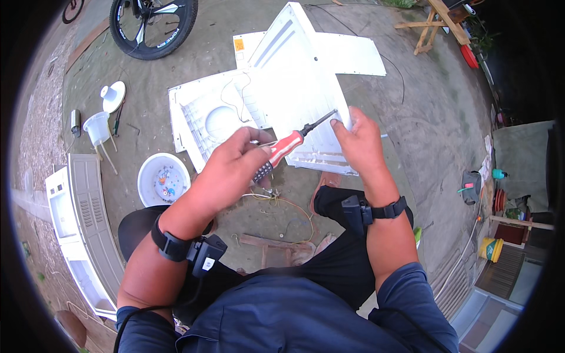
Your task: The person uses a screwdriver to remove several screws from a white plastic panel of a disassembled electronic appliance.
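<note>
My left hand (235,162) is closed around the red-and-white handle of a screwdriver (286,147). Its dark shaft slants up to the right, and the tip lies over the right edge of a tall white panel (300,79). That edge is gripped by my right hand (362,141), with the thumb on the face close to the tip and the fingers partly hidden behind. Whether the tip touches the panel or a screw I cannot tell. Beyond my left hand lies a white moulded panel (222,122) with a round recess and a loose wire.
A white basin (164,179) stands on the left, near a white tub (97,128) with hoses and a white round part (114,97). Further left is a long appliance casing (93,220). A bicycle wheel (154,26) is at the back. Yellow wiring (282,213) lies between my feet.
</note>
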A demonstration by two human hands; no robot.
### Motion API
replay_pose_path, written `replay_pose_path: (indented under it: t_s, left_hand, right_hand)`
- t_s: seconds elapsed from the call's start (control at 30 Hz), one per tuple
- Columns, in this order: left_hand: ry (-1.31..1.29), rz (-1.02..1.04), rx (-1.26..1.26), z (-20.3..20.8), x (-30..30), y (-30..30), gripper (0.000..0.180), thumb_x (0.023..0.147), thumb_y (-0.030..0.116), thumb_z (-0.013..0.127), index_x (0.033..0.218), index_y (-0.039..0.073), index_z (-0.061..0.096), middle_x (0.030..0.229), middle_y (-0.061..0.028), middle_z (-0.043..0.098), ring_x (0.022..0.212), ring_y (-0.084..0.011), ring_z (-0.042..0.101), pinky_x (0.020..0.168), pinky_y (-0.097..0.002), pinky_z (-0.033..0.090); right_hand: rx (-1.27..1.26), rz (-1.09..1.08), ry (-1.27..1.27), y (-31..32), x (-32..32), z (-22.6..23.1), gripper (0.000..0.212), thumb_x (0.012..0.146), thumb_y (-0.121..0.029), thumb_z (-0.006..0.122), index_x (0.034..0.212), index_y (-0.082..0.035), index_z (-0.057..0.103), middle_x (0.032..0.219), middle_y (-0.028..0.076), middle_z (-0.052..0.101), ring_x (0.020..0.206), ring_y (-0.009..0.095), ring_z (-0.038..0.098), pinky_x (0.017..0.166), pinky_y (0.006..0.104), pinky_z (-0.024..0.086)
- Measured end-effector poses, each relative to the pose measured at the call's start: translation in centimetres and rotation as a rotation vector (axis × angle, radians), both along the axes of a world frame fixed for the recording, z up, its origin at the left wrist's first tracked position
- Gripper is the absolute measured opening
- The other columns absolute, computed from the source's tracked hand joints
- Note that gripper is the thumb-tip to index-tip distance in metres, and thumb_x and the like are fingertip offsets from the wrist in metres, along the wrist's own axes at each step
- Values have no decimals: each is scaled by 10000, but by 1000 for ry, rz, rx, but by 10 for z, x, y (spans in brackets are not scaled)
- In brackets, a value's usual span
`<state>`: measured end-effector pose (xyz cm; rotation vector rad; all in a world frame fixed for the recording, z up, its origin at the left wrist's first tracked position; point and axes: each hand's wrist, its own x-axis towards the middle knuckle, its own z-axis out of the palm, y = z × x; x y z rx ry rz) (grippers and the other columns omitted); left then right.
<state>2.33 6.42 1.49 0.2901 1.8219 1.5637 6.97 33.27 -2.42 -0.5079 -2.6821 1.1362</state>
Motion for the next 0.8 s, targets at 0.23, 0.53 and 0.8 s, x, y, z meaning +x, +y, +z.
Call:
replay_pose_path:
  t_s: [0.23,0.53,0.8]
  left_hand:
    - [-86,-82,-1,0,10,9,382,1022,269,566,1282,-7,523,897,-93,678,699,-132,655,588,-261,487]
    - [-229,-63,192,-15,-5,1,324,880,131,678,1147,1,550,877,-87,629,769,-131,619,684,-283,506]
    - [587,157,-56,-28,5,49,252,818,81,743,978,10,563,862,-130,554,729,-301,582,663,-396,483]
  right_hand:
    - [-44,15,24,-6,1,-1,235,880,-159,685,1033,18,660,880,261,685,840,443,668,734,452,520]
    - [-118,20,2,-10,1,0,230,880,-145,688,1032,25,652,868,243,689,814,405,683,720,433,518]
    - [-183,156,36,-42,8,-2,222,878,-145,705,1041,2,669,819,180,686,741,279,673,691,379,511]
